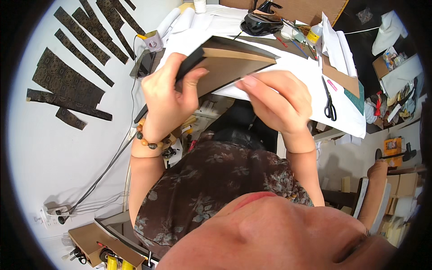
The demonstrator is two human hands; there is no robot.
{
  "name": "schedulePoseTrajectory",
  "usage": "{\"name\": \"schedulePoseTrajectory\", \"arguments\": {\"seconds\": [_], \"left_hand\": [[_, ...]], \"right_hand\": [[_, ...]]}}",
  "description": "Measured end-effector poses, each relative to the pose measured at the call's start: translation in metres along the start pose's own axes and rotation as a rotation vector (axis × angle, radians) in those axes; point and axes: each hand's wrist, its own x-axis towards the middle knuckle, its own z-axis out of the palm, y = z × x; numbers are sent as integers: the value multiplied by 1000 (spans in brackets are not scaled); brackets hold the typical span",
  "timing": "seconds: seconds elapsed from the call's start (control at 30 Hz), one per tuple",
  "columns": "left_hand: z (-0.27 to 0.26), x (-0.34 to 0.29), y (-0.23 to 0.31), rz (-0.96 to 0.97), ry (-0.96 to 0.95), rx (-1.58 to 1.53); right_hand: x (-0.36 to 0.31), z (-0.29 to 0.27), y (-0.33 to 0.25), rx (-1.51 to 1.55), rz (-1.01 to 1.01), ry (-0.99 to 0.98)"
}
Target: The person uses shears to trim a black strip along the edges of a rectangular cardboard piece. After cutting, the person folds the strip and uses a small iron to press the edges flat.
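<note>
My left hand (164,92) grips a shallow box-like piece (222,72), holding it tilted above the near edge of the table. Its inside is plain brown board, and its edges are covered in black. The thumb lies on the brown side while the other fingers go behind the piece, partly hidden. At the lower right edge of the piece is my right hand (281,96), thumb and fingertips drawn together. Whether something thin is pinched there cannot be made out.
White paper (299,83) covers the table. Black-handled scissors (330,105), a green cutting mat (355,101) and a glue bottle (314,34) lie right; a black appliance (261,23) stands behind. Dark patterned fabric pieces (67,76) hang on the left wall, near a cable (101,175).
</note>
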Motion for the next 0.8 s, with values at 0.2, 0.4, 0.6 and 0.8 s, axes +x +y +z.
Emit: {"name": "schedulePoseTrajectory", "arguments": {"seconds": [0.2, 0.4, 0.6, 0.8], "left_hand": [[19, -19, -2, 54, 83, 34], [34, -26, -5, 137, 73, 40], [44, -29, -7, 147, 59, 6], [49, -28, -5, 162, 40, -16]], "right_hand": [[-6, 49, 11, 17, -35, 198], [-15, 40, 6, -166, -59, 62], [-27, 45, 3, -83, 70, 144], [-39, 56, 2, 65, 204, 300]]}}
